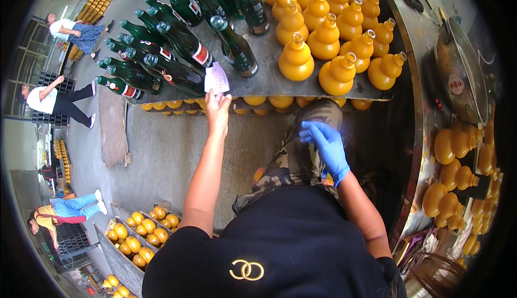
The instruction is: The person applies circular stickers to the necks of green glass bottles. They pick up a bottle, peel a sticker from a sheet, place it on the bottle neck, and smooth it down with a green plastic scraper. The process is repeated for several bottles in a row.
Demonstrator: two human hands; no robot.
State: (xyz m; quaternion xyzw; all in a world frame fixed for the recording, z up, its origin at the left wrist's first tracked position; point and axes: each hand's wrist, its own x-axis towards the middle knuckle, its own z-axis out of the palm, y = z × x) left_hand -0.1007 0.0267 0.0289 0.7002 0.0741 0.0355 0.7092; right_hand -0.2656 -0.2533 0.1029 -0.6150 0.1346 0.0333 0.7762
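Observation:
My bare left hand [217, 109] pinches a small pale pink paper slip [216, 78] at the table's front edge. The slip is beside the nearest green glass bottles [175, 75], which stand in a group on the left of the table. My right hand [326, 146], in a blue glove, hovers by my knee with its fingers loosely stretched and nothing visible in them. Beyond it, orange gourd-shaped bottles [295, 59] with clear glass mouths stand in rows on the right of the table.
The dark tabletop [258, 85] has more orange bottles [280, 102] beneath it. Trays of orange gourd bottles [137, 228] sit at lower left. A large metal pan [460, 74] and more orange bottles [449, 147] are on the right. Several people [51, 96] are at far left.

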